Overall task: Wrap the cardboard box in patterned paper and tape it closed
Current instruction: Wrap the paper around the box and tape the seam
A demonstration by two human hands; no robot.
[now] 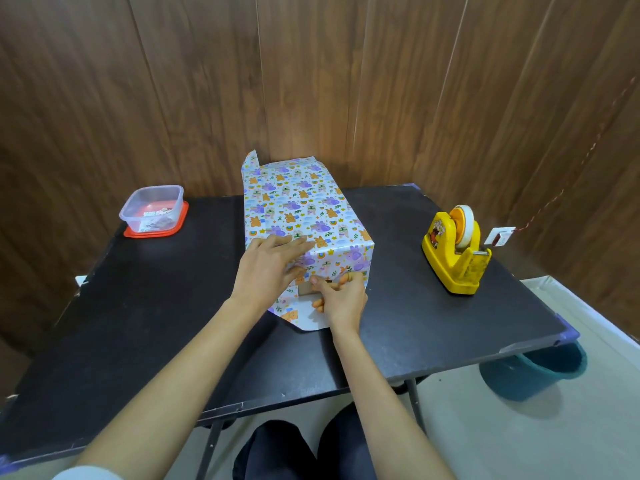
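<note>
Patterned paper covers the cardboard box in the middle of the black table. The left hand lies flat on the near top edge, fingers straight, pressing the paper down. The right hand curls its fingers and pinches the paper at the near end. A yellow tape holder stands well off to the right
</note>
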